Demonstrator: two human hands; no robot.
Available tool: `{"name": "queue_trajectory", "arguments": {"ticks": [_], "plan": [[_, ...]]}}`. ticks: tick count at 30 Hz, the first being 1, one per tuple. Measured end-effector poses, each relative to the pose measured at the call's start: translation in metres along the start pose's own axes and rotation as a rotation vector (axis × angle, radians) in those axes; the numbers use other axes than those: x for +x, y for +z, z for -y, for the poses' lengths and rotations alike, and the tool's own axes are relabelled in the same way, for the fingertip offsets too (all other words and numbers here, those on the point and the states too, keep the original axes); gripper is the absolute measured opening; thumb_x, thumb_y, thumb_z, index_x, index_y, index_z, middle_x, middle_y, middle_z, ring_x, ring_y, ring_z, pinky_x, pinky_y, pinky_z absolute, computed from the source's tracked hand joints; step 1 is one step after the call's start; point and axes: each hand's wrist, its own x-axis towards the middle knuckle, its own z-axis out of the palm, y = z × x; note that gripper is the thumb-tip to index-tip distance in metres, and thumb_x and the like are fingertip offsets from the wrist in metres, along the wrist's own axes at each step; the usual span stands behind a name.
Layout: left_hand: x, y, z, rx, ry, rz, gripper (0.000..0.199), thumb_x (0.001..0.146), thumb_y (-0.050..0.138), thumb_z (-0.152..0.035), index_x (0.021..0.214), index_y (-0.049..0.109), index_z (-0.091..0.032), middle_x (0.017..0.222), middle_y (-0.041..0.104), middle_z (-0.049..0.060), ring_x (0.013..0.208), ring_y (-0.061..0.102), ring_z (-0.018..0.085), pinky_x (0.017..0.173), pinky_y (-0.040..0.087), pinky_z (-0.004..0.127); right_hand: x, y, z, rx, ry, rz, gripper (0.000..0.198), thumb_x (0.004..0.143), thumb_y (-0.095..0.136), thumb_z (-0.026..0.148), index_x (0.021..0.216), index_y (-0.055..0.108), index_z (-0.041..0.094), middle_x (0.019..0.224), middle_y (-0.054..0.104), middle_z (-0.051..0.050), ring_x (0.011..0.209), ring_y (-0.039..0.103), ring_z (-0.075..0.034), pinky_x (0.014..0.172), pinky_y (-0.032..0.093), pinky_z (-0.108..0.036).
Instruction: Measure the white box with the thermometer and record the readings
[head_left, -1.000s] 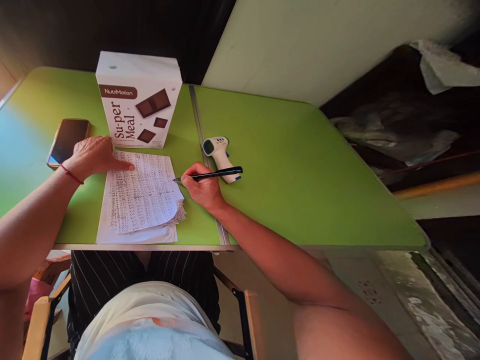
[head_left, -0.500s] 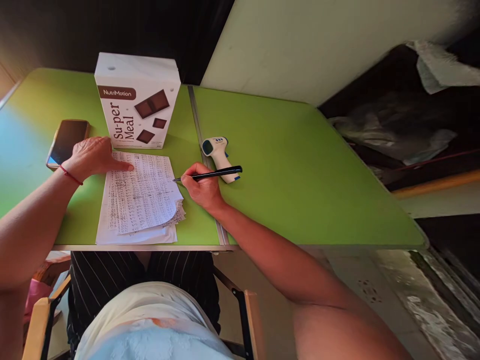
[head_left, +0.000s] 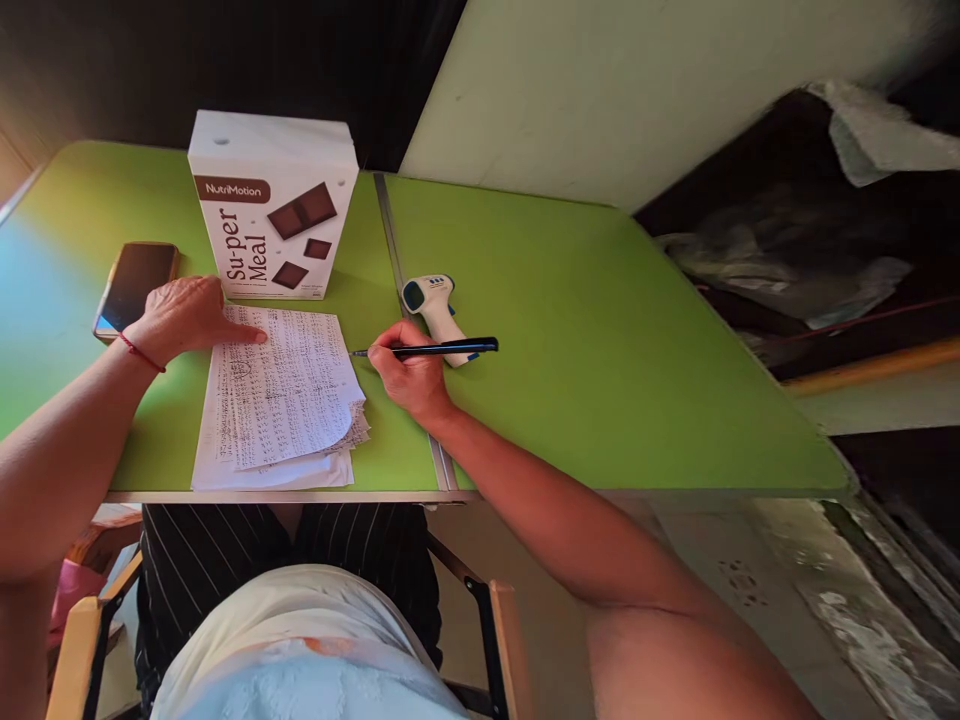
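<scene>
The right hand's grip (head_left: 411,375) is closed in a pinch around a pen (head_left: 457,348), thumb and fingers gathered near its front end. The pen is slim, black and glossy with a paler, metallic-looking point; it lies almost level, aimed left, its tip just beside the right edge of the paper stack (head_left: 277,390). Whether the tip touches anything cannot be told.

The left hand's grip (head_left: 184,312) is spread, thumb stretched onto the upper left of the top sheet; the undersides of its fingers are hidden.

The stack rests on the green worktop (head_left: 600,350) near its front edge. Its white top sheet is packed with rows of small dark handwriting, too fine to read; the lower right corner curls up over further written sheets, slightly fanned.

Behind the paper stands an upright white box (head_left: 277,205), printed "NutriMotion Su-per Meal" with brown squares; its contents are out of sight. A phone (head_left: 139,285) lies left of it, and a white handheld thermometer (head_left: 439,310) right.
</scene>
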Motion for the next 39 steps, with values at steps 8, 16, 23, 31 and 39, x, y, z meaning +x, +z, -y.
{"name": "queue_trajectory", "arguments": {"ticks": [8, 16, 23, 31, 39], "plan": [[0.007, 0.004, 0.011, -0.31, -0.048, -0.191, 0.082, 0.067, 0.091, -0.059, 0.129, 0.061, -0.014, 0.129, 0.069, 0.02, 0.126, 0.066, 0.044, 0.106, 0.053, 0.052, 0.013, -0.017, -0.026, -0.417, -0.308, 0.155, 0.035, 0.099, 0.045, 0.015, 0.114, 0.075, 0.024, 0.102, 0.07, -0.012, 0.1, 0.066, -0.029, 0.093, 0.056, -0.048], [0.047, 0.039, 0.028, -0.922, 0.305, -0.361, 0.081, 0.067, 0.088, -0.032, 0.14, 0.054, -0.023, 0.149, 0.061, 0.014, 0.136, 0.062, 0.035, 0.103, 0.06, 0.041, 0.022, -0.019, -0.033, -0.623, -0.276, 0.188, 0.046, 0.098, 0.044, 0.011, 0.13, 0.075, 0.022, 0.113, 0.067, -0.017, 0.104, 0.062, -0.034, 0.091, 0.054, -0.054], [0.051, 0.036, 0.026, -0.98, 0.268, -0.362, 0.075, 0.066, 0.092, -0.038, 0.132, 0.061, -0.023, 0.133, 0.074, 0.011, 0.126, 0.07, 0.033, 0.102, 0.062, 0.041, 0.043, -0.064, -0.07, -0.633, 0.155, -0.121, 0.043, 0.079, 0.083, 0.056, 0.098, 0.069, 0.019, 0.104, 0.067, -0.018, 0.098, 0.064, -0.034, 0.082, 0.055, -0.049], [0.028, 0.037, 0.0, -1.184, 0.326, -0.38, 0.069, 0.074, 0.087, -0.063, 0.123, 0.068, -0.018, 0.126, 0.078, 0.015, 0.121, 0.074, 0.034, 0.104, 0.061, 0.05, 0.051, -0.036, -0.015, 0.19, 0.263, -0.22, 0.035, 0.076, 0.075, 0.056, 0.089, 0.064, 0.025, 0.077, 0.064, 0.0, 0.07, 0.059, -0.019, 0.065, 0.048, -0.035], [0.01, 0.043, -0.011, -1.152, 0.366, -0.271, 0.059, 0.079, 0.082, -0.062, 0.115, 0.072, -0.017, 0.124, 0.08, 0.015, 0.114, 0.076, 0.033, 0.098, 0.063, 0.049, 0.015, 0.009, 0.047, 0.641, 0.348, 0.292, 0.046, 0.069, 0.074, 0.059, 0.096, 0.065, 0.024, 0.068, 0.057, 0.004, 0.059, 0.053, -0.015, 0.055, 0.045, -0.032]]}}
